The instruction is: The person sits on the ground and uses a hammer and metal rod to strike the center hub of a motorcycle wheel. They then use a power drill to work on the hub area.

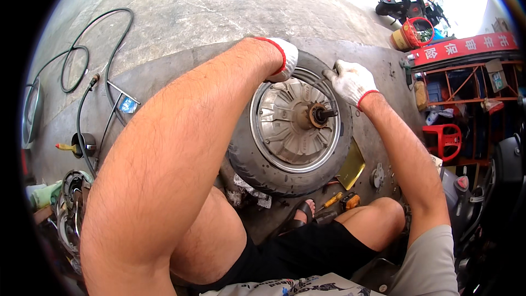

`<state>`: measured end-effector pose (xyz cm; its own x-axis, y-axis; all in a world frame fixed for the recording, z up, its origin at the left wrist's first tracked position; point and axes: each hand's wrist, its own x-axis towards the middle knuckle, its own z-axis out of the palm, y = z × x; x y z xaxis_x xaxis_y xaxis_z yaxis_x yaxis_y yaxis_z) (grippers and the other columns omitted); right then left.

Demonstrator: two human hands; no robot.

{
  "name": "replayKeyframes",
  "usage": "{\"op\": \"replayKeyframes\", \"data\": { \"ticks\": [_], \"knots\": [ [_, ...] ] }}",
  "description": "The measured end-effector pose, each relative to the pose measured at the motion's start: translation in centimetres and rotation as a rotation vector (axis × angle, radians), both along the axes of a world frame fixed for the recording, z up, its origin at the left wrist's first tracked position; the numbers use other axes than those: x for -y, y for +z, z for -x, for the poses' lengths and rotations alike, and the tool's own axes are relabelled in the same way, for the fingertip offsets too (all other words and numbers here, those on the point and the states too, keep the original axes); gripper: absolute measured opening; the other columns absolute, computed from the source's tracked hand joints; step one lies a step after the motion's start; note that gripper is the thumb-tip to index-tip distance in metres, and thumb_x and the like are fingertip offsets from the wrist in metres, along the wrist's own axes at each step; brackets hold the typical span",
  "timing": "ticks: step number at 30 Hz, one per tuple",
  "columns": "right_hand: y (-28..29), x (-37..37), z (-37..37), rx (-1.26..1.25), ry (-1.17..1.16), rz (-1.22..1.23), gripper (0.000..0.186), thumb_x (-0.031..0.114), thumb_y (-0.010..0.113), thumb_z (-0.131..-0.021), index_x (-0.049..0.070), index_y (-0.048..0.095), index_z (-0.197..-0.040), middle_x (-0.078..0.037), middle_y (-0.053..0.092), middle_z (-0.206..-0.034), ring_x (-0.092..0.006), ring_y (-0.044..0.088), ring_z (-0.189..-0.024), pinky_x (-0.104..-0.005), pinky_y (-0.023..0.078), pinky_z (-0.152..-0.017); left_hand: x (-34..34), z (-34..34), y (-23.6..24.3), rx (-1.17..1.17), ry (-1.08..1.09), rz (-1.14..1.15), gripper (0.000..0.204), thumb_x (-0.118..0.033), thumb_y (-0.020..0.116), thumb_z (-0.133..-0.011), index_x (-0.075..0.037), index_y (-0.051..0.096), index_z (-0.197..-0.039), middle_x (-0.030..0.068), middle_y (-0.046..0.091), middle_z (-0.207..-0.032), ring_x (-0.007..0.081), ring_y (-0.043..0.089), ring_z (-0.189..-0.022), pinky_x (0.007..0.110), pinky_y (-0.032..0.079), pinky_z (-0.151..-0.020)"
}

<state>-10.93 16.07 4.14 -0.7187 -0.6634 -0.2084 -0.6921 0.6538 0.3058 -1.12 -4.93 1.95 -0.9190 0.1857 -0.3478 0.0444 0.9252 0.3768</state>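
Note:
A wheel lies flat before me, with a dark tire (pixel 279 183), silver rim and metal hub (pixel 282 131) whose toothed sprocket and black axle point up. My left hand (pixel 282 59), in a white glove with red cuff, is at the tire's far side; its fingers are mostly hidden. My right hand (pixel 350 82), gloved alike, is closed on a slim metal lever (pixel 323 81) at the upper right of the rim, where tire meets metal.
Hoses (pixel 83 77) and a black pot with a brush (pixel 86 145) lie left. A yellow plate (pixel 355 170) and screwdriver (pixel 334 199) are near my legs. Right are a cluttered rack (pixel 460 98), red stool (pixel 441 142) and scooters (pixel 411 5).

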Motion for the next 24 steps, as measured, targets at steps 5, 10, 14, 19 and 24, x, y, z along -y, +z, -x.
{"op": "replayKeyframes", "data": {
  "ticks": [5, 10, 14, 19, 24],
  "knots": [
    [0.6, -0.5, 0.1, 0.028, 0.184, -0.051, 0.028, 0.031, 0.056, -0.097, 0.006, 0.063, -0.110, -0.023, 0.071, -0.092, -0.0409, 0.068, -0.095, -0.0475, 0.053, -0.085, 0.2, 0.1, -0.6, 0.001, -0.005, -0.015, 0.021, -0.012, 0.063, -0.085, -0.006, 0.077, -0.099, 0.0193, 0.074, -0.095, 0.0356, 0.070, -0.087, 0.043, 0.054, -0.078],
    [0.2, 0.1, 0.4, 0.081, -0.099, 0.038, 0.036, 0.038, 0.056, -0.096, 0.005, 0.064, -0.107, -0.023, 0.071, -0.096, -0.0403, 0.068, -0.098, -0.0475, 0.052, -0.086, 0.0, 0.1, -0.2, -0.014, -0.030, 0.030, 0.021, -0.012, 0.063, -0.085, -0.007, 0.077, -0.099, 0.0196, 0.073, -0.096, 0.0355, 0.070, -0.087, 0.043, 0.054, -0.078],
    [-0.1, -1.2, 0.5, 0.011, 0.297, 0.049, 0.027, 0.031, 0.056, -0.097, 0.004, 0.063, -0.102, -0.023, 0.069, -0.089, -0.0403, 0.067, -0.094, -0.0478, 0.052, -0.082, 0.1, -0.2, 0.2, -0.015, -0.034, 0.030, 0.021, -0.013, 0.063, -0.086, -0.008, 0.078, -0.099, 0.0195, 0.073, -0.096, 0.0353, 0.070, -0.088, 0.043, 0.054, -0.078],
    [-0.2, -0.7, -0.1, 0.046, 0.072, 0.069, 0.029, 0.032, 0.058, -0.096, 0.004, 0.064, -0.100, -0.023, 0.069, -0.090, -0.0391, 0.067, -0.098, -0.0465, 0.053, -0.085, 0.0, -0.1, 0.2, -0.018, -0.040, 0.040, 0.020, -0.013, 0.063, -0.086, -0.009, 0.078, -0.099, 0.0189, 0.074, -0.096, 0.0353, 0.070, -0.088, 0.043, 0.054, -0.078],
    [-1.1, -0.2, 0.2, 0.073, -0.156, 0.147, 0.035, 0.038, 0.060, -0.095, 0.005, 0.067, -0.103, -0.024, 0.071, -0.100, -0.0378, 0.067, -0.104, -0.0443, 0.052, -0.092, -0.1, 0.3, -0.4, -0.007, -0.029, 0.044, 0.022, -0.014, 0.061, -0.088, -0.008, 0.077, -0.101, 0.0189, 0.074, -0.098, 0.0352, 0.070, -0.089, 0.043, 0.055, -0.078]
  ]
}}
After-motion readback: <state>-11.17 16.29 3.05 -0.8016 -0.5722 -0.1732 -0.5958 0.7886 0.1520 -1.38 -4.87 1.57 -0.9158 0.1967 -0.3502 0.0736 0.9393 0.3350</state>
